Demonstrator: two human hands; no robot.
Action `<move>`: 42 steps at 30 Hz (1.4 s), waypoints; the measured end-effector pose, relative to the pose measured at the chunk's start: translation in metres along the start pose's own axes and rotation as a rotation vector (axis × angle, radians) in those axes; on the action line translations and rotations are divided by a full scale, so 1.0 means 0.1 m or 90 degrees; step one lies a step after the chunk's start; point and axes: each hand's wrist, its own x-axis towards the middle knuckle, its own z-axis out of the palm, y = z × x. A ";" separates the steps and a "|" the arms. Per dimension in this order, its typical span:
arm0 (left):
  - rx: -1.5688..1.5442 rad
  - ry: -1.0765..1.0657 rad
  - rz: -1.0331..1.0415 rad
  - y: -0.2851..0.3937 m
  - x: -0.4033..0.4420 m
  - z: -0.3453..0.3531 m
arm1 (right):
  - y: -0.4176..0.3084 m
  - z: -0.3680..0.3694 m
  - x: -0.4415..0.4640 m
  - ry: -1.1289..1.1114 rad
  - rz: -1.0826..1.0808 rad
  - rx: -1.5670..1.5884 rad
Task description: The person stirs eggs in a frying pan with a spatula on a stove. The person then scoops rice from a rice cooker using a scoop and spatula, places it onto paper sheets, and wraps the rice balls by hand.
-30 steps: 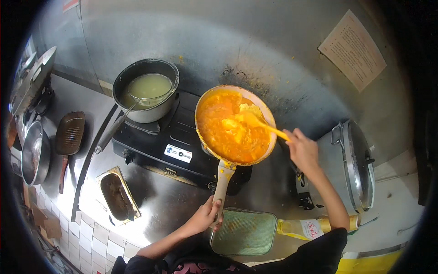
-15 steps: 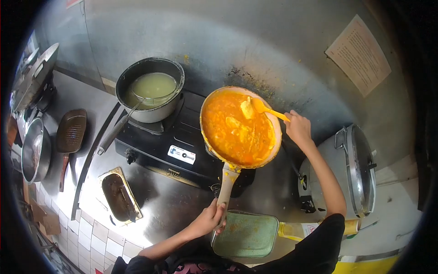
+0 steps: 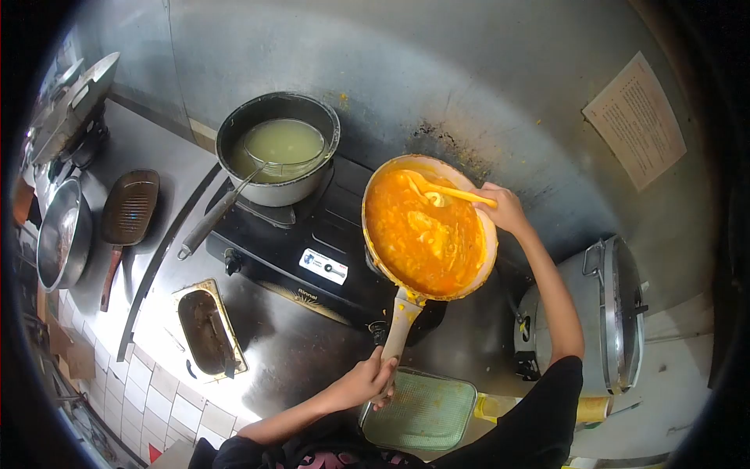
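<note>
My left hand (image 3: 361,384) is wrapped round the pale handle of a frying pan (image 3: 489,234). The pan, white inside with a sauce-stained rim, sits tilted over the right side of the stove. Thick orange sauce (image 3: 422,242) with paler yellow lumps fills most of it. In my right hand (image 3: 504,209), closed at the pan's far right rim, is the handle of a yellow spatula (image 3: 461,193). Its head lies in the sauce near the far edge, partly covered.
On the black gas stove (image 3: 289,266), left of the pan, a pot (image 3: 273,193) holds cloudy liquid and a strainer (image 3: 215,223). A green mesh-patterned tray (image 3: 422,414) lies near my body. A grill pan (image 3: 129,207), an oily metal tin (image 3: 209,332) and a large lidded cooker (image 3: 570,313) stand around.
The spatula's head has swept left across the sauce, my right hand moving with it. My left hand keeps its hold on the pan's handle. The whole view has shifted slightly.
</note>
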 end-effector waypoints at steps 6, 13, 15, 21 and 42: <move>-0.019 -0.005 -0.009 0.05 -0.02 0.01 | -0.35 -0.13 -0.27 -0.040 -0.035 -0.013; -0.002 0.029 0.002 0.06 -0.04 0.04 | -0.72 -0.50 -0.71 -0.011 -0.174 -0.155; 0.004 0.036 0.014 0.01 -0.02 0.05 | -0.85 -0.77 -0.80 -0.027 -0.113 -0.152; 0.004 0.050 -0.006 -0.06 0.02 0.07 | -0.92 -1.06 -0.79 -0.027 0.001 -0.303; -0.016 0.074 -0.017 0.03 -0.03 0.10 | -0.28 -1.15 -0.69 -0.494 0.115 -0.067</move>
